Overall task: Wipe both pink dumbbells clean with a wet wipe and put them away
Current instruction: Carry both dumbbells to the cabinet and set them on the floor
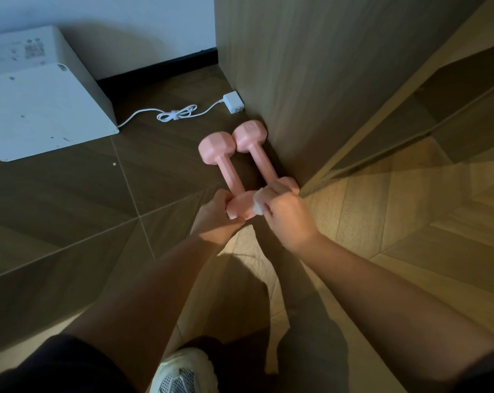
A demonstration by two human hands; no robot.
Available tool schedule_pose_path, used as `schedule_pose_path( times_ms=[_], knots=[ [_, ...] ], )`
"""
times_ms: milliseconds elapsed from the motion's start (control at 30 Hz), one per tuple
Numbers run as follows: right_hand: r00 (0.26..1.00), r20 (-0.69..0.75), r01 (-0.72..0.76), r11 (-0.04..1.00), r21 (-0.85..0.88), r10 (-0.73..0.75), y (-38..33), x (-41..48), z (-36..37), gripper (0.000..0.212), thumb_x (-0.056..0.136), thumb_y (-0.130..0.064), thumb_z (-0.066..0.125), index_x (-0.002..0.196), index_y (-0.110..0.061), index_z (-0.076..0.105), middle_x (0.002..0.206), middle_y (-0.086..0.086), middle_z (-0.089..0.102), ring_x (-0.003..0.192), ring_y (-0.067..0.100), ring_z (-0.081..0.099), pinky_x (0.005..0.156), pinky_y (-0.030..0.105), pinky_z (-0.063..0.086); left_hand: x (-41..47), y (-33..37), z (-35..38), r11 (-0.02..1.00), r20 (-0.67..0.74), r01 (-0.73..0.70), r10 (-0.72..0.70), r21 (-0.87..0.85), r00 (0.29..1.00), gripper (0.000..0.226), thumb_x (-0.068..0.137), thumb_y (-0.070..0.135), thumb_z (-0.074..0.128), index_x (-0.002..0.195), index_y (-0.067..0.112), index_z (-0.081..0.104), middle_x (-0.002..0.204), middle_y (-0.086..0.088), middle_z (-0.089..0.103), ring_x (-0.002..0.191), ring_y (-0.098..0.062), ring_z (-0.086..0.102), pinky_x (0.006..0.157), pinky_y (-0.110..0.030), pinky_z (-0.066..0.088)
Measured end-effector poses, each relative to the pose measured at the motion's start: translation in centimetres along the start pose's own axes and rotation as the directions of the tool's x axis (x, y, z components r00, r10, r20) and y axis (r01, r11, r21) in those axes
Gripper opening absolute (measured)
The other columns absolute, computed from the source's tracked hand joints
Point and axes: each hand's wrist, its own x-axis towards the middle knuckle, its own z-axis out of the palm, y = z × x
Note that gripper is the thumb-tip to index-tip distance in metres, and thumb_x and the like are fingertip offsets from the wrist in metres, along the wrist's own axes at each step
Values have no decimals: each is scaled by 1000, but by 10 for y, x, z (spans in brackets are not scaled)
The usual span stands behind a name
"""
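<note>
A white shoe (183,373) sat at the bottom edge; beyond it, two hands worked at a pair of pink dumbbells on the floor (70,208).
The left hand (216,219) curled round the near head of the outer dumbbell (226,171). The right hand (285,215) pinched a crumpled white wipe (258,201) against that head. Both dumbbells were matte pale pink with faceted heads and slim handles, lying side by side, the inner dumbbell (257,151) against the wooden cabinet (325,80).

The pink dumbbell (250,136) against the wooden panel (311,80) bears embossed "1KG" (white box (41,95) print unreadable).
</note>
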Motion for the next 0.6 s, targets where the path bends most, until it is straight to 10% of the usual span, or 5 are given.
schedule_pose_path(
  times_ms=[133, 300, 600],
  knots=[
    [998, -52, 11, 983, -186, -21, 27, 0, -16, 32, 74, 7, 74, 105, -1, 69, 92, 13, 70, 76, 27, 69, 66, 35, 60, -8, 4, -3, 999, -6, -44, 44, 32, 999, 59, 84, 22, 75, 135, 15, 46, 124, -5, 64, 109, -23, 63, 90, -33, 52],
    [969, 247, 43, 968, -248, 20, 26, -23, -10, 69, 94, -23, 55, 155, -16, 23, 155, 12, 37, 141, 29, 37, 117, 40, 31, -14, 14, -6, 991, 49, -70, 65, 113, 997, 67, 89, 15, 68, 148, 15, 36, 134, -8, 57, 117, -24, 58, 94, -31, 46],
    [954, 284, -7, 951, -308, 98, 21, -22, -9, 77, 98, -35, 45, 157, -16, 0, 166, 6, 3, 153, 25, 6, 123, 48, 13, -15, 20, -5, 983, 54, -32, 23, 182, 998, 72, 88, 11, 66, 150, 22, 31, 138, -8, 55, 121, -26, 56, 100, -41, 49]
  ],
)
